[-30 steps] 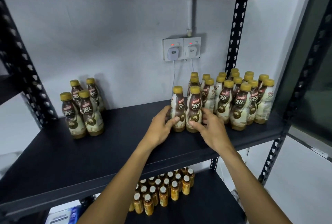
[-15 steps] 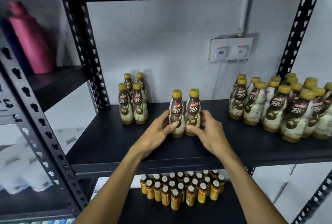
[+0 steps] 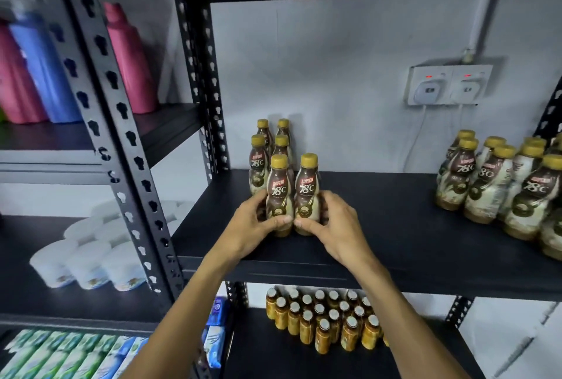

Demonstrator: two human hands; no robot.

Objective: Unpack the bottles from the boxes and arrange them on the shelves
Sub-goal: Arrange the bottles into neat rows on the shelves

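Two hands busy: left hand [image 3: 255, 226] grips the left bottle [image 3: 279, 193] low on its body, right hand [image 3: 339, 226] grips the right bottle [image 3: 307, 193] the same way. Both bottles are upright and seem set on the black shelf [image 3: 389, 226], touching each other, just in front of a block of four [image 3: 275, 145]. Step looks like placing: lining this pair up as a front row. Next: likely nudge flush, square labels, release without tipping. Bigger cluster [image 3: 492, 190] sits well apart, right.
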